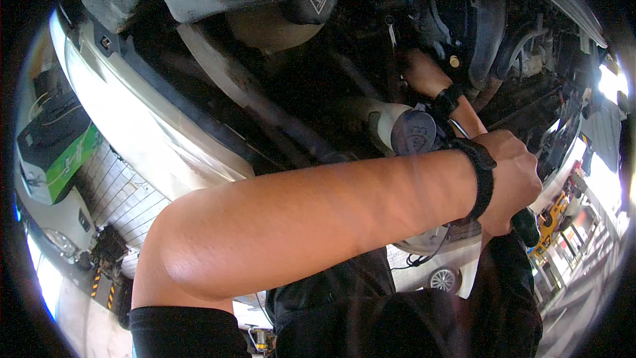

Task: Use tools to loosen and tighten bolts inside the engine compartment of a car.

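Note:
My left arm crosses the view from the lower left, and my left hand (510,172) is closed in a fist over my right forearm. A thin shiny metal rod (458,128) pokes out from that fist; the rest of it is hidden. My right hand (424,73) reaches down into a car's dark engine bay, its fingers mostly in shadow. At those fingertips a slim ring-ended wrench (390,26) stands up and seems to pass between them. Just below, a dark round cap (414,132) sits on a whitish reservoir (380,127).
A larger tank with a dark cap (315,6) stands farther back. Black hoses (489,26) run along the bay's right. The car's pale bodywork (132,99) curves along the left. Beyond it lie a green and black cover (63,152) and another car (59,235).

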Demonstrator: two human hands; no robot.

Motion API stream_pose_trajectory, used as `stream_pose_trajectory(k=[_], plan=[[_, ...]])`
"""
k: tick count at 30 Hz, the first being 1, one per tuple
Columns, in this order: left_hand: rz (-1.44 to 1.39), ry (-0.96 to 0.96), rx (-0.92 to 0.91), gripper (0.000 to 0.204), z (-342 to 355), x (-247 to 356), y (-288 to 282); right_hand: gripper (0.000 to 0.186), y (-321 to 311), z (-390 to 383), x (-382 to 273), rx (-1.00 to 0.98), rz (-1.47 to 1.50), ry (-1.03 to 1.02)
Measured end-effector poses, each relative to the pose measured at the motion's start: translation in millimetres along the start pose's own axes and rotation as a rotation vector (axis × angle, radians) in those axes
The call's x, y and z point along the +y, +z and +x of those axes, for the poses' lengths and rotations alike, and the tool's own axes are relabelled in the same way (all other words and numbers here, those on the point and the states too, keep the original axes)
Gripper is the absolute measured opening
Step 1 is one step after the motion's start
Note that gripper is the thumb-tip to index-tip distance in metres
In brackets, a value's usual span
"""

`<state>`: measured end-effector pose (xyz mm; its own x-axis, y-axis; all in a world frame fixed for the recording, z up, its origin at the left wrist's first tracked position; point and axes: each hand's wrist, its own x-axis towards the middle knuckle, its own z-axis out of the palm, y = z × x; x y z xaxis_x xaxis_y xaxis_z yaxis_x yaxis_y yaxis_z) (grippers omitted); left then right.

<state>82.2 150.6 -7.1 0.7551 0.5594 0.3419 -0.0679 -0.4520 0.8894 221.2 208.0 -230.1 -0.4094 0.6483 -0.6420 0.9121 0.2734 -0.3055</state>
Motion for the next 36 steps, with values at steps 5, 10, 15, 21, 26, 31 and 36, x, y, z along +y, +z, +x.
stream_pose_trajectory(k=[5, 10, 15, 21, 26, 31, 36], plan=[[0.008, -0.073, -0.13, 0.034, -0.1, 1.3, -5.9, 0.027, -22.1, -8.1, -10.0, 0.052, -0.118, 0.063], [0.003, -0.055, -0.144, 0.035, 0.5, -0.9, -5.2, 0.027, -26.8, -8.9, -14.3, 0.094, -0.116, 0.089], [0.032, -0.061, -0.128, 0.036, 1.2, 1.7, -3.7, 0.028, -11.7, -4.1, 1.4, 0.042, -0.044, 0.0], [0.009, -0.007, 0.033, 0.029, -2.3, -1.8, 3.8, 0.03, -5.2, 3.7, 3.7, -0.096, -0.06, 0.002], [0.012, 0.005, 0.009, 0.029, -0.8, -2.8, 3.4, 0.029, -7.3, 0.4, 3.3, -0.037, -0.021, 0.014], [0.001, 0.006, 0.016, 0.028, -4.0, -5.4, 2.4, 0.029, -38.9, -13.4, -32.0, 0.01, -0.144, 0.168], [0.01, 0.0, -0.005, 0.028, -1.4, -3.5, 2.1, 0.029, -29.9, -12.1, -19.5, 0.101, -0.09, 0.129]])
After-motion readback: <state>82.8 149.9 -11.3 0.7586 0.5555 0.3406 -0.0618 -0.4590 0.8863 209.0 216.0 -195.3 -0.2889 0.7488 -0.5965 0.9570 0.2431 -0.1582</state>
